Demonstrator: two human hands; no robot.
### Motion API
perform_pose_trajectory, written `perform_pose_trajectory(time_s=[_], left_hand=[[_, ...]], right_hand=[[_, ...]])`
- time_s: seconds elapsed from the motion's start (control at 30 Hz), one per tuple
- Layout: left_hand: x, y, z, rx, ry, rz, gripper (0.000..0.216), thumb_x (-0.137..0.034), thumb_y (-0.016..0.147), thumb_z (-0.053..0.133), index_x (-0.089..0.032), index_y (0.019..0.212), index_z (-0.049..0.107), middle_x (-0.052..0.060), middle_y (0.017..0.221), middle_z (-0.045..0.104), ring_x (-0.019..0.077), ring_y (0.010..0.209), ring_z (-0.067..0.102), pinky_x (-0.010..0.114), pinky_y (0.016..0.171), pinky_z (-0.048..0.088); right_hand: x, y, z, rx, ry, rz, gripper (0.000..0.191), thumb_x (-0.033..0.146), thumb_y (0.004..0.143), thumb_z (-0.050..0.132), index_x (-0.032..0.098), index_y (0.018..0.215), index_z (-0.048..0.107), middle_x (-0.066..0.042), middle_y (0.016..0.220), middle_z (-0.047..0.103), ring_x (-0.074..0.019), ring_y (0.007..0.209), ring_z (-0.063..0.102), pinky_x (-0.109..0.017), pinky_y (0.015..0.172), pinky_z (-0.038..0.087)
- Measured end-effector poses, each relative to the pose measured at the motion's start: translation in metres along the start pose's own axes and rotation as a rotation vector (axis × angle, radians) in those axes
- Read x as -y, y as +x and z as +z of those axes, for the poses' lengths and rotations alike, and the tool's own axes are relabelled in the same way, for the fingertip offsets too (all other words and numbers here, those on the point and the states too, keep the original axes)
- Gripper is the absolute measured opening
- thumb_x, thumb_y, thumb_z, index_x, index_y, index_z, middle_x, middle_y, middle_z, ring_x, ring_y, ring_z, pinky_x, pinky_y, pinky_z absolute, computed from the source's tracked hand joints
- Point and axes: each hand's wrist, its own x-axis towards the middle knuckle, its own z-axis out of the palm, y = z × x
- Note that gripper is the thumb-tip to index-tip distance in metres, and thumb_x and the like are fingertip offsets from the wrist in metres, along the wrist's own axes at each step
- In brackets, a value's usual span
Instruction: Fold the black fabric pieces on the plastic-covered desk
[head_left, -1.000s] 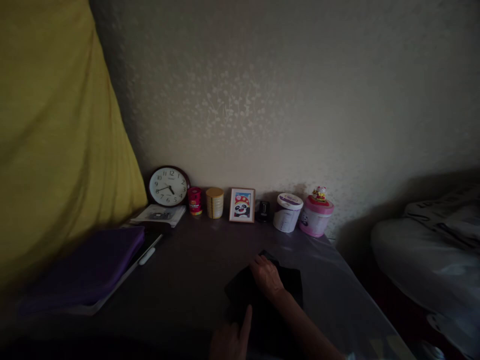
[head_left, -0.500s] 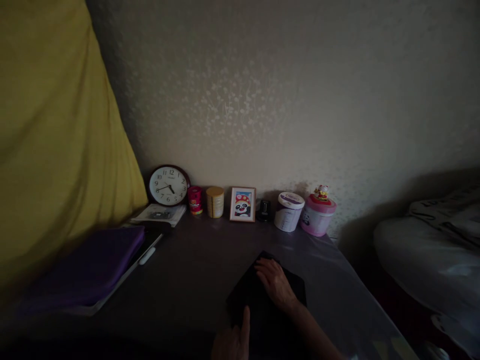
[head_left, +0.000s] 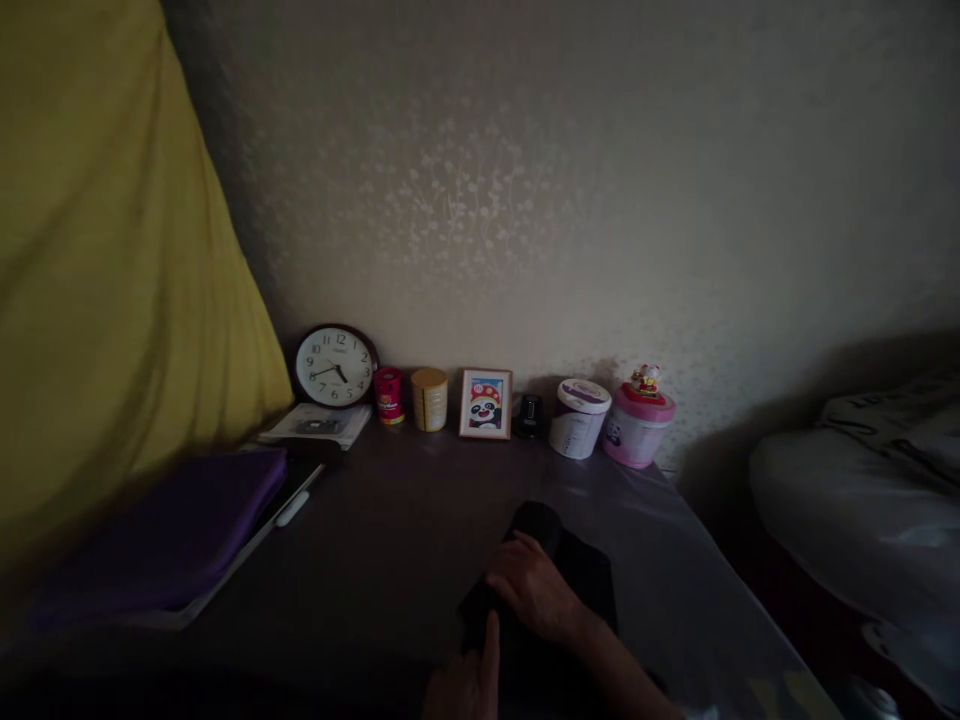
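A black cloth-like piece [head_left: 585, 580], its details lost in the dark, lies on the table in front of me. My right hand [head_left: 536, 590] is on top of it, fingers curled and closed on its upper left part. Just beyond those fingers the far edge bulges up in a rounded fold. My left hand [head_left: 469, 680] is at the bottom of the view, one finger stretched forward against the near left part of the black cloth. The other fingers of that hand are in shadow and hard to make out.
Along the wall stand a clock [head_left: 336, 366], a red can [head_left: 389, 396], a yellow tin [head_left: 430, 400], a panda picture frame [head_left: 486, 404], a white tub [head_left: 579, 420] and a pink tub [head_left: 639, 428] with a figurine. A purple folder [head_left: 172, 530] lies left, beside a yellow curtain [head_left: 127, 260].
My right hand has drawn back toward me and a little left, its fingers going from flat to curled. The cloth's far edge has become rounded. The left hand has hardly moved.
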Motion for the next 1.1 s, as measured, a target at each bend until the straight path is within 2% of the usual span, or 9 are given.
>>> perform_pose_trajectory(time_s=[0.17,0.23,0.4,0.47,0.53,0.63,0.77,0.93,1.1], left_hand=[[0.002,-0.003,-0.014,0.109,-0.107,-0.009,0.074,-0.002,0.073,0.038,-0.026,0.138,0.015,0.008,0.099,0.064,0.0219,0.090,0.059,0.028,0.069,0.044],[0.002,-0.004,-0.021,0.169,-0.181,-0.033,0.077,-0.005,0.071,0.041,-0.027,0.139,0.011,0.007,0.105,0.062,0.0216,0.093,0.057,0.028,0.070,0.043],[0.002,-0.010,-0.031,0.185,-0.268,0.000,0.078,-0.010,0.073,0.043,-0.023,0.139,0.004,0.009,0.113,0.057,0.0211,0.099,0.054,0.027,0.072,0.043],[0.001,-0.012,-0.032,0.157,-0.272,0.021,0.077,-0.011,0.074,0.043,-0.021,0.140,0.004,0.009,0.114,0.057,0.0197,0.099,0.054,0.026,0.073,0.043],[-0.001,-0.013,-0.032,0.136,-0.272,0.018,0.076,-0.010,0.075,0.043,-0.020,0.140,0.004,0.009,0.114,0.057,0.0188,0.100,0.053,0.025,0.074,0.043],[-0.003,-0.013,-0.030,0.119,-0.269,0.003,0.076,-0.009,0.075,0.042,-0.019,0.140,0.002,0.010,0.116,0.056,0.0181,0.100,0.054,0.025,0.076,0.043],[-0.004,-0.012,-0.029,0.110,-0.273,0.006,0.078,-0.010,0.075,0.043,-0.019,0.140,0.000,0.010,0.117,0.055,0.0183,0.102,0.053,0.025,0.077,0.043],[-0.005,-0.012,-0.029,0.118,-0.235,0.007,0.079,-0.009,0.073,0.045,-0.017,0.140,0.003,0.010,0.116,0.056,0.0180,0.099,0.055,0.025,0.077,0.043],[-0.007,-0.011,-0.028,0.101,-0.217,-0.014,0.077,-0.010,0.074,0.046,-0.016,0.140,0.007,0.012,0.118,0.056,0.0180,0.101,0.055,0.023,0.076,0.043]], right_hand=[[-0.047,0.026,-0.004,-0.011,-0.176,0.208,0.035,0.027,0.094,0.030,0.018,0.086,0.063,-0.005,0.090,0.067,-0.0167,0.094,0.058,-0.036,0.093,0.036],[-0.068,0.027,-0.010,-0.081,-0.223,0.331,0.032,0.025,0.092,0.032,0.017,0.092,0.063,-0.007,0.096,0.066,-0.0182,0.096,0.058,-0.034,0.089,0.040],[-0.093,-0.032,-0.018,-0.411,-0.294,0.557,0.032,0.022,0.089,0.031,0.019,0.104,0.059,-0.009,0.105,0.064,-0.0199,0.100,0.057,-0.035,0.087,0.044],[-0.091,-0.068,-0.016,-0.463,-0.324,0.619,0.032,0.025,0.087,0.032,0.021,0.101,0.061,-0.010,0.102,0.065,-0.0219,0.096,0.059,-0.037,0.082,0.045],[-0.083,-0.097,-0.012,-0.424,-0.273,0.661,0.032,0.028,0.085,0.034,0.022,0.099,0.063,-0.011,0.097,0.066,-0.0233,0.089,0.062,-0.036,0.075,0.047],[-0.061,-0.118,-0.008,-0.396,0.004,0.806,0.035,0.040,0.084,0.036,0.022,0.096,0.063,-0.007,0.089,0.069,-0.0211,0.080,0.065,-0.030,0.068,0.049],[-0.034,-0.115,-0.009,-0.371,0.270,0.977,0.043,0.053,0.080,0.039,0.021,0.096,0.063,-0.004,0.076,0.070,-0.0207,0.070,0.066,-0.029,0.061,0.049],[-0.027,-0.106,-0.016,-0.442,0.343,0.968,0.040,0.053,0.074,0.047,0.020,0.091,0.064,-0.005,0.080,0.071,-0.0236,0.079,0.066,-0.031,0.066,0.048],[-0.029,-0.092,-0.022,-0.479,0.543,0.919,0.044,0.054,0.067,0.055,0.015,0.083,0.067,-0.005,0.074,0.069,-0.0238,0.073,0.064,-0.029,0.061,0.046]])
